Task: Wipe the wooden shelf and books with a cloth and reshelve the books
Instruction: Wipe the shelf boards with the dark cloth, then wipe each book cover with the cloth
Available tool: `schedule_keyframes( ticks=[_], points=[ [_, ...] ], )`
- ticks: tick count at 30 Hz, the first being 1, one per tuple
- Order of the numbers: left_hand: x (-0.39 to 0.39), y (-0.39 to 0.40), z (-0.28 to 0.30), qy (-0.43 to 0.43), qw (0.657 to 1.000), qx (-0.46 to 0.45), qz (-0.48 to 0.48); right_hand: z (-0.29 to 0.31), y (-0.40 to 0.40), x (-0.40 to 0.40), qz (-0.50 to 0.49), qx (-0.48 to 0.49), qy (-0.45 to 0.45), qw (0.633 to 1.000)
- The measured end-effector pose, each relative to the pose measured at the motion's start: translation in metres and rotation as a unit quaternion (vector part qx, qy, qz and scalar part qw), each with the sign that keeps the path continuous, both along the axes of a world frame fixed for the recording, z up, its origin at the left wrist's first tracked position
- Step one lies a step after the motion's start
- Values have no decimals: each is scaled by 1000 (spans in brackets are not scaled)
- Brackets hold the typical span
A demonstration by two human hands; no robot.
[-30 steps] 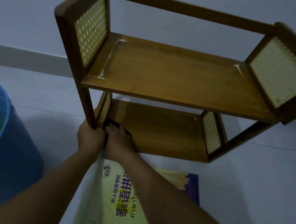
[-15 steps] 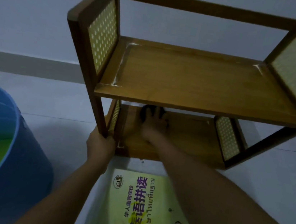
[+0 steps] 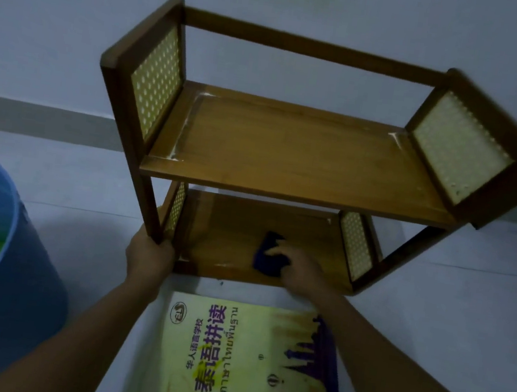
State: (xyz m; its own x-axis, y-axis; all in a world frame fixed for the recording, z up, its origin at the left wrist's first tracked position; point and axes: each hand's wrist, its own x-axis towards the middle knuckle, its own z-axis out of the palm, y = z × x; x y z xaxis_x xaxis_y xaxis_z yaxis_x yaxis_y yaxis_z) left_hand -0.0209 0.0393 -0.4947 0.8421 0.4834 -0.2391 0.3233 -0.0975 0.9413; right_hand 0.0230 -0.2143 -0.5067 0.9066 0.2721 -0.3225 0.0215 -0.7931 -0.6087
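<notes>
A two-tier wooden shelf [image 3: 302, 155] with woven side panels stands on the floor against the wall, both boards bare. My left hand [image 3: 149, 255] grips the foot of its front left post. My right hand [image 3: 299, 265] presses a dark blue cloth [image 3: 267, 256] flat on the lower board, right of its middle. A yellow book [image 3: 241, 364] with purple artwork lies flat on the floor just in front of the shelf, between my forearms.
A blue bucket [image 3: 18, 289] holding greenish liquid stands at the left, close to my left arm. The pale wall and grey skirting run behind the shelf. Light floor extends to the right of the shelf.
My right hand slid the cloth along the lower board from its left corner to right of the middle. The left hand kept its hold on the post. The view pulled back.
</notes>
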Motion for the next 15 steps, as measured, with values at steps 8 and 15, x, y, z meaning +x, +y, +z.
schedule_keyframes(
  ticks=[8,15],
  points=[
    [-4,4,14,46,999,-13,-9,35,-25,-8,-156,20,-33,987],
    [-90,-6,61,-24,977,134,-165,75,-15,-118,-97,46,-136,985]
  ],
)
